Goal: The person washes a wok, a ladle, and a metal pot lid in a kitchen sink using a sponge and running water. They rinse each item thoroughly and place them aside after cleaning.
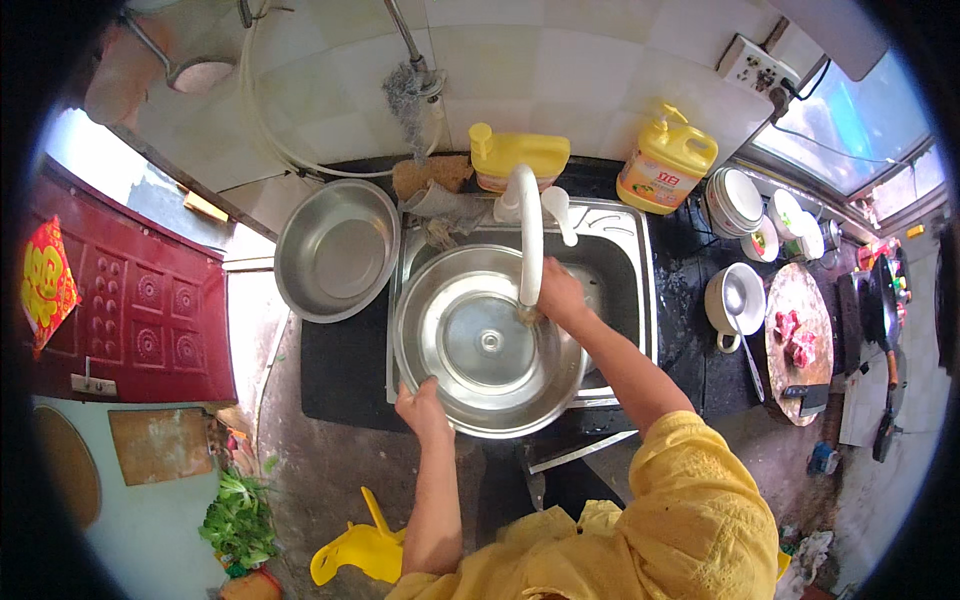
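Note:
A wide stainless steel basin [491,375] rests over the sink [649,300], with its near rim overhanging the front edge. My left hand [424,407] grips this rim at the lower left, thumb on top. Inside the basin's right wall is my right hand [561,294], just beside the white faucet spout [532,240]. The spout hides part of its fingers. A small tannish patch shows under the spout tip; whether it is a pad in my fingers or part of the faucet is unclear.
An empty metal basin [337,259] stands left. Behind are a rag [446,206], a yellow jug [525,154] and a yellow detergent bottle [666,169]. Rightward are a mug [718,304], stacked bowls [739,199] and a cutting board [787,390] bearing raw meat and a cleaver [814,400].

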Motion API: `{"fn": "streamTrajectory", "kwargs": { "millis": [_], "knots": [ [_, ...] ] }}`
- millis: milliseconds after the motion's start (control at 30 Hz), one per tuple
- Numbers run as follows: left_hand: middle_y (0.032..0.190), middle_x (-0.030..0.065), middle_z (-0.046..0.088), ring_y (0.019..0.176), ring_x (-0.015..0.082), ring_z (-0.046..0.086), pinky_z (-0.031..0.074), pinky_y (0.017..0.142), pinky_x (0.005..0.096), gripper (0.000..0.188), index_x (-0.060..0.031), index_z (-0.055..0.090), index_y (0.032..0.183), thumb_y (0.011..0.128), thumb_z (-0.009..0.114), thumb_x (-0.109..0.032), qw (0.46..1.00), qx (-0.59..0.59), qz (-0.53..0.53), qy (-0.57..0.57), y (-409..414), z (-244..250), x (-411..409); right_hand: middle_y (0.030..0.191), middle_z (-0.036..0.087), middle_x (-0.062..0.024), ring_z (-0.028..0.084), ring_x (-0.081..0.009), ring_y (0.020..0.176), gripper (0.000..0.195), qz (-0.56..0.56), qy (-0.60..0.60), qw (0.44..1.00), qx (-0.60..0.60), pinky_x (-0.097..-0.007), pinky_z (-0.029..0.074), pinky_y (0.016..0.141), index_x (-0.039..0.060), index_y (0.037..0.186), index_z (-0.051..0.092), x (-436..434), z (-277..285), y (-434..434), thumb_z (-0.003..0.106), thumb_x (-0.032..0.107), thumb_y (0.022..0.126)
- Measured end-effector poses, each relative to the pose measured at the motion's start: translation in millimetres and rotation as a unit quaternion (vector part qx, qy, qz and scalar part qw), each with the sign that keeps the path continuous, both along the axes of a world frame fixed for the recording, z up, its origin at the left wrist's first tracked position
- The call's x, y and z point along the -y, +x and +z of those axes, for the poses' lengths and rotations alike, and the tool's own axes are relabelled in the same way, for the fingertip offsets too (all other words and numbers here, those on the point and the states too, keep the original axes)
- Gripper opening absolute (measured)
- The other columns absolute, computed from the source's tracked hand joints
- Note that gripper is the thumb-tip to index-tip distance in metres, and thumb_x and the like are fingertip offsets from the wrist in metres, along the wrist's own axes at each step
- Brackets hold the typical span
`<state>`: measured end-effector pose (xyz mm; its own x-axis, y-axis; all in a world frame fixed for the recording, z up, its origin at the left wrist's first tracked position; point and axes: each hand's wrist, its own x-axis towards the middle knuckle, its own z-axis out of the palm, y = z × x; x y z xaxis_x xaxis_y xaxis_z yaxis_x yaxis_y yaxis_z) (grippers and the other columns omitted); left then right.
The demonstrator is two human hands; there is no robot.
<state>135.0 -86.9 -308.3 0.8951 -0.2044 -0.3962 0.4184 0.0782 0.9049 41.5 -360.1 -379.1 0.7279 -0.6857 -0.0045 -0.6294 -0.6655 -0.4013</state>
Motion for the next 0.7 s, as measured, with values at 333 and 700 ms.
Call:
{"fn": "streamTrajectory", "kwargs": {
  "millis": [333, 700],
  "knots": [
    [0.122, 0.0214, 0.056, 0.116, 0.029, 0.051, 0.038, 0.1, 0.0382, 0.043, 0.0031, 0.051, 0.126, 0.085, 0.06, -0.001, 0.969, 0.193, -0.033, 0.147, 2, -29, 37, 0.099, 0.062, -0.0161, 0.067, -0.029, 0.075, 0.032, -0.408, 0.512, 0.685, 0.318, -0.04, 0.058, 0.045, -0.0008, 0.115, 0.052, -146, -44, -105, 0.059, 0.006, 0.084],
    [0.075, 0.007, 0.061, 0.075, 0.0245, 0.064, 0.051, 0.067, 0.0378, 0.016, -0.0082, 0.06, 0.079, 0.085, 0.061, -0.023, 0.578, 0.64, -0.444, 0.242, -39, -1, 38, 0.112, 0.055, -0.0122, 0.062, -0.026, 0.087, 0.042, -0.317, 0.582, 0.661, 0.351, -0.0395, 0.061, 0.055, 0.0051, 0.128, 0.043, -82, 76, -100, 0.059, 0.014, 0.091]
  ]
}}
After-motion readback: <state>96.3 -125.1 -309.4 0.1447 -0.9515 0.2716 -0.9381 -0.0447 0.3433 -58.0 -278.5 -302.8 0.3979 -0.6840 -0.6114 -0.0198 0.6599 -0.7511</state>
